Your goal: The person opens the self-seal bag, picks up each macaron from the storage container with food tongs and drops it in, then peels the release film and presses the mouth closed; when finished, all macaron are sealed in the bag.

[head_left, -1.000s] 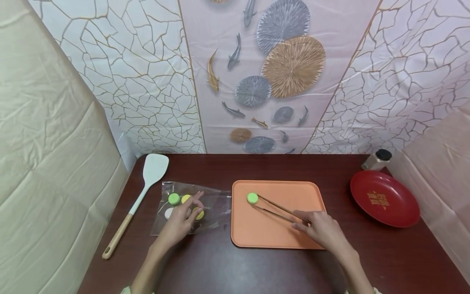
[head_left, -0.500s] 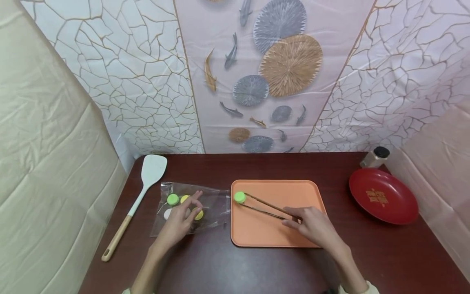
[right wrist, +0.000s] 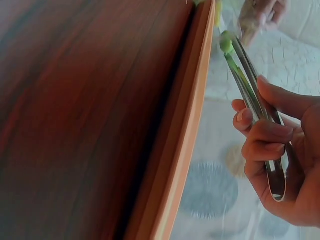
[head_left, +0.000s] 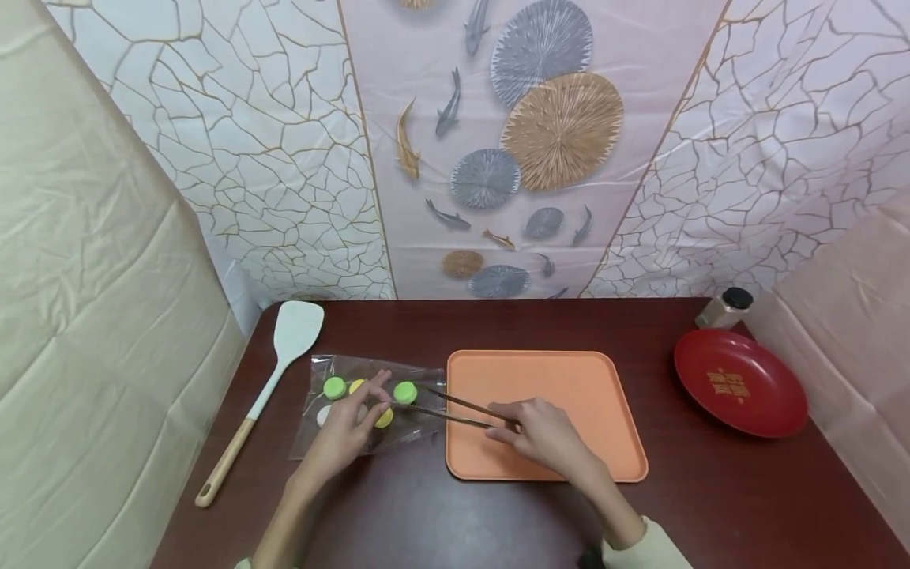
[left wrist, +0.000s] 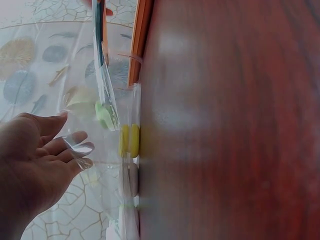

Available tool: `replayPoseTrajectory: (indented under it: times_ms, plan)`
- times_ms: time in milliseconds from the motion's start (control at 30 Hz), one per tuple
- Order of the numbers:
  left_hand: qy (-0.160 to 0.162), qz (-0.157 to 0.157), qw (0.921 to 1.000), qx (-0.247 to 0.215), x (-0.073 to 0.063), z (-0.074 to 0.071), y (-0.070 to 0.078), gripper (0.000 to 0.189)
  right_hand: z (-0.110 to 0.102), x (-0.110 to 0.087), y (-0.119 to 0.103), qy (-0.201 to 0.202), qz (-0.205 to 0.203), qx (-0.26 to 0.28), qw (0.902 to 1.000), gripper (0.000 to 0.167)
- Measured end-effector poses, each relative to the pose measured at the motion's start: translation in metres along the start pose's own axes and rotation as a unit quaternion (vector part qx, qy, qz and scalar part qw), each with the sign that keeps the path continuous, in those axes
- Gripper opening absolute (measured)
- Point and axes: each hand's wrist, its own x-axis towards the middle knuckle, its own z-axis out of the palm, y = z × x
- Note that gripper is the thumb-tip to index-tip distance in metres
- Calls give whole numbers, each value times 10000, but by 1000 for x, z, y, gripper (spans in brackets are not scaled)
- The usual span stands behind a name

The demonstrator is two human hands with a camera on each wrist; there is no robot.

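Note:
My left hand (head_left: pixel 346 427) pinches the upper film of a clear plastic bag (head_left: pixel 419 427), lifting it off the lower layer in the left wrist view. Inside the bag lie several macarons, among them a green macaron (head_left: pixel 334 387), a white macaron (head_left: pixel 323 415) and a yellow macaron (left wrist: pixel 132 141). My right hand (head_left: pixel 547 433) grips metal tongs (head_left: pixel 455 419) over the orange tray. Between the tong tips is another green macaron (head_left: pixel 405 393), at the right part of the bag, close to the left fingertips. My left hand partly covers the macarons behind it.
An orange tray (head_left: pixel 554 379) lies right of the bag. A white spatula with a wooden handle (head_left: pixel 266 387) is at the left. Toward the right edge are a red plate (head_left: pixel 768 387) and a black-capped jar (head_left: pixel 725 308). Patterned cloth (head_left: pixel 284 158) rises behind the table.
My right hand has moved left, carrying the green macaron in the tongs from over the tray to the bag. The left hand has stayed nearly still.

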Motion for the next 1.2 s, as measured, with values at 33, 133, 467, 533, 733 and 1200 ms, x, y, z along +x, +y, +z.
replayPoseTrajectory:
  times_ms: [33,133,467,533,733,1200]
  plan:
    - [17,30,10000,-9,0,0,0,5,2,3,-3,-3,-17,-3,10000,36]
    - [52,107,9999,-14,-1,-1,-1,8,9,12,-11,13,-78,-29,10000,36]
    - [30,60,10000,-32,-4,-1,-1,6,23,32,-22,54,-410,-135,9991,25]
    - [50,59,10000,-32,-3,-1,0,7,24,34,-23,132,-359,-193,9991,27]
    - [85,103,9999,-7,-3,-2,0,9,28,41,-21,136,-163,-213,9995,31]
    - [82,46,10000,-8,-2,0,-1,9,11,22,-11,-409,268,407,9980,37]
